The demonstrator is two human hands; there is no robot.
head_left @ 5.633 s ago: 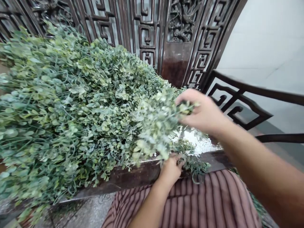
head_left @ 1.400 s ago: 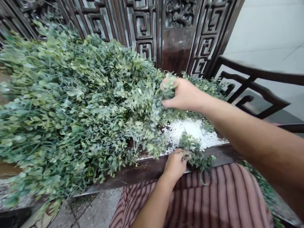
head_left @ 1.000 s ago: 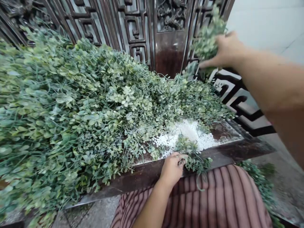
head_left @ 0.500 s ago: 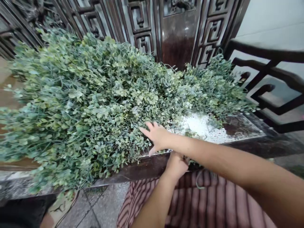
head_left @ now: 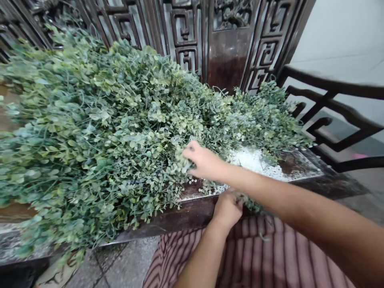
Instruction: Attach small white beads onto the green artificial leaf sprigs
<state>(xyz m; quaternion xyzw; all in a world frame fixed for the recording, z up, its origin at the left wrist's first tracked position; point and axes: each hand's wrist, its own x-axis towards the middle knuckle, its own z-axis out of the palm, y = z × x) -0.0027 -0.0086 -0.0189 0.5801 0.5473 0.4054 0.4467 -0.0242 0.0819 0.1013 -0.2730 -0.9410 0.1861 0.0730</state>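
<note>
The big heap of leafy sprigs [head_left: 90,120] spreads over the left part of the surface [head_left: 186,218] and hangs past its front edge; with so much weight over that edge, pieces could slide to the floor [head_left: 132,256]. The stems look tangled, so pulling one could drag out several.

At the heap's right side, the right hand [head_left: 205,160] has its fingers half curled among the leaves, thumb apart; whether it grips any, I cannot tell. Its forearm passes above the left hand [head_left: 228,208], so the arms could bump or hide the work. The left hand is closed on a small sprig [head_left: 253,204] by the front edge, and a loose grip there could let it drop onto the striped cloth [head_left: 258,260].

Right of centre, white beads [head_left: 249,160] lie loose; a sweeping forearm could scatter them. The smaller leafy pile [head_left: 264,116] reaches towards the right end, near the armrest [head_left: 333,88], where leaves could snag in the openwork.

Counted: one big heap, its sprigs too tangled to count; two hands; one small sprig as far as visible; beads too many to count; one smaller pile, running into the heap; one armrest.
</note>
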